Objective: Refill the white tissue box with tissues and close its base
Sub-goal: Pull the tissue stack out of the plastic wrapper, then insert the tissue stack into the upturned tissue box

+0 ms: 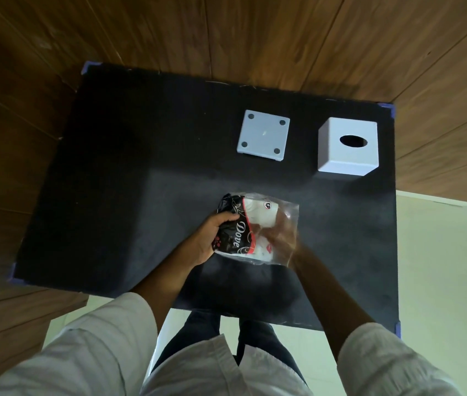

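Note:
The white tissue box (348,147) stands at the table's far right, its oval opening facing up. Its square white base (263,134) lies apart to its left, with four round feet showing. In the middle of the table lies a plastic tissue pack (252,228), black at its left end and clear at its right, with white tissues inside. My left hand (212,237) grips the pack's black end. My right hand (282,238) is inside the pack's clear open end, seen through the plastic; its fingers touch the white tissues, but the grip is blurred.
The black table (129,178) has purple tape at its corners. A wooden floor (226,32) lies beyond the far and left edges, and pale tiles (443,252) to the right. My legs show below the near edge.

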